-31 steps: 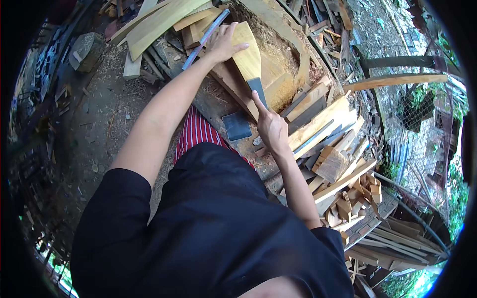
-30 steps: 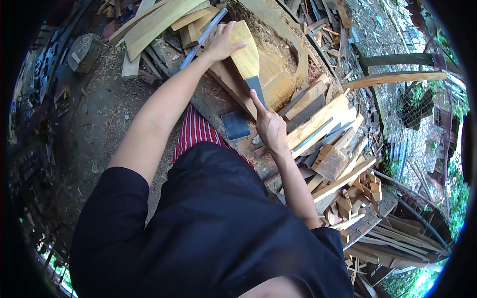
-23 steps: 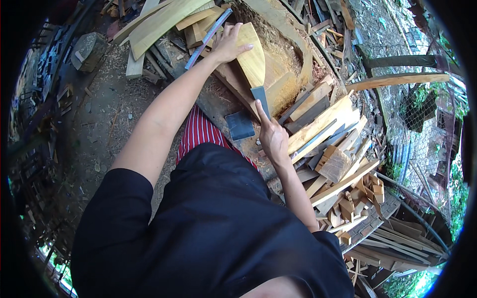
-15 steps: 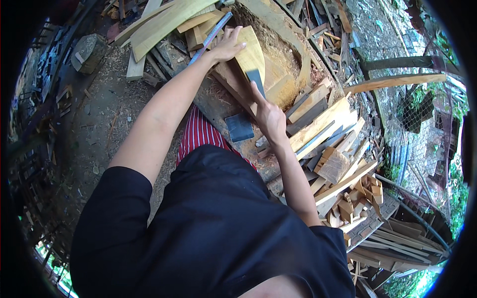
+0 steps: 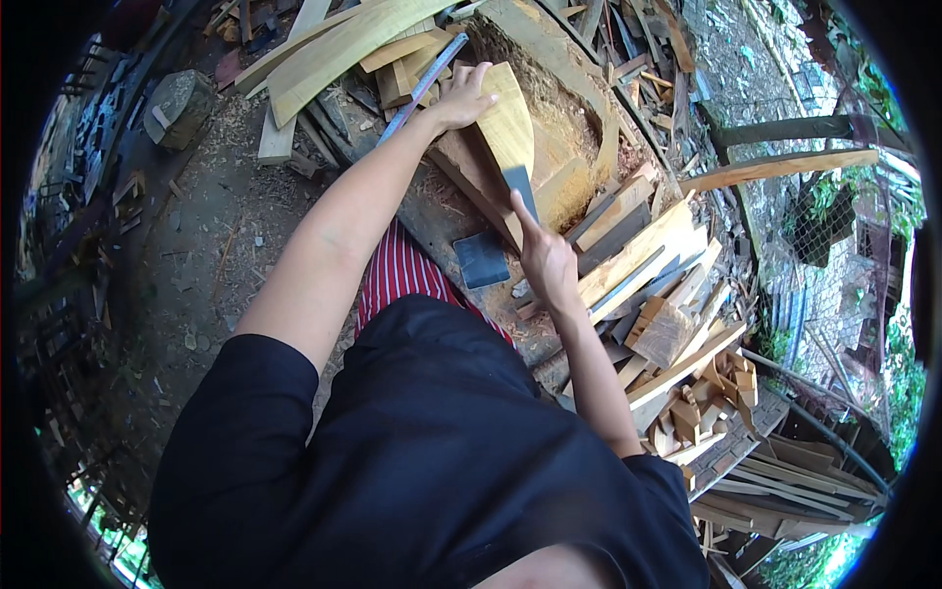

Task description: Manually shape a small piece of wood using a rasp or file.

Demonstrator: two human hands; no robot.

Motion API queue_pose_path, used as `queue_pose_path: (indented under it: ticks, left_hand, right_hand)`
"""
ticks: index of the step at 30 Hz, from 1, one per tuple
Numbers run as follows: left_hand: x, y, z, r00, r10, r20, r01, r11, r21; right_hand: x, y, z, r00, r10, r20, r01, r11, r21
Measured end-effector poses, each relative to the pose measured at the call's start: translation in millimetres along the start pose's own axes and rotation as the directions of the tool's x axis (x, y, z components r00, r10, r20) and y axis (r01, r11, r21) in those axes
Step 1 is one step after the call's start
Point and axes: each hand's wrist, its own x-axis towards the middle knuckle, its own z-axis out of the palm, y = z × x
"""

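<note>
A pale wooden piece (image 5: 508, 123) with a curved right edge rests at a slant on a brown wooden block (image 5: 469, 187). My left hand (image 5: 456, 101) is at its far end, thumb on the face and fingers over the left edge, holding it. In my right hand (image 5: 549, 263) is a dark grey flat strip (image 5: 520, 184), which looks like folded sandpaper. My index finger stretches along this strip, which lies against the near end of the pale piece. A dark square sheet (image 5: 481, 259) lies nearer to me. What my right palm covers is hidden.
Beside my left hand lies a blue ruler-like strip (image 5: 422, 86). Long curved boards (image 5: 343, 54) are stacked at the far left. Wood offcuts (image 5: 662, 329) are heaped on the right. A stump-like block (image 5: 179, 108) stands on the littered ground, and my striped-clad leg (image 5: 402, 270) is below the work.
My right hand has drawn the dark strip a little toward me along the pale piece. My left hand stays at the far end. The whole view has shifted slightly.
</note>
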Motion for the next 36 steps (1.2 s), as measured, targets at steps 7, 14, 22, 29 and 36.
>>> queue_pose_path:
  ticks: [7,14,22,29,36]
  left_hand:
    - [4,-1,-12,0.998,0.027,-0.064,-0.035,0.993,-0.116]
    - [8,-9,1,0.990,0.136,-0.047,-0.139,0.989,-0.057]
    - [6,-13,5,0.990,0.130,-0.045,-0.132,0.990,-0.047]
    - [1,3,1,0.996,0.075,-0.044,-0.080,0.990,-0.118]
    - [2,-17,-1,0.983,0.172,-0.056,-0.181,0.925,-0.333]
  right_hand:
    - [4,-20,-25,0.969,0.155,0.194,-0.154,0.988,-0.018]
    - [-15,-9,-12,0.990,0.086,0.108,-0.085,0.996,-0.014]
    - [38,-13,-2,1.000,-0.014,0.017,0.015,1.000,-0.024]
    - [39,-15,-4,0.996,0.065,0.056,-0.066,0.998,0.017]
    - [45,-21,-3,0.996,0.053,0.065,-0.050,0.998,-0.043]
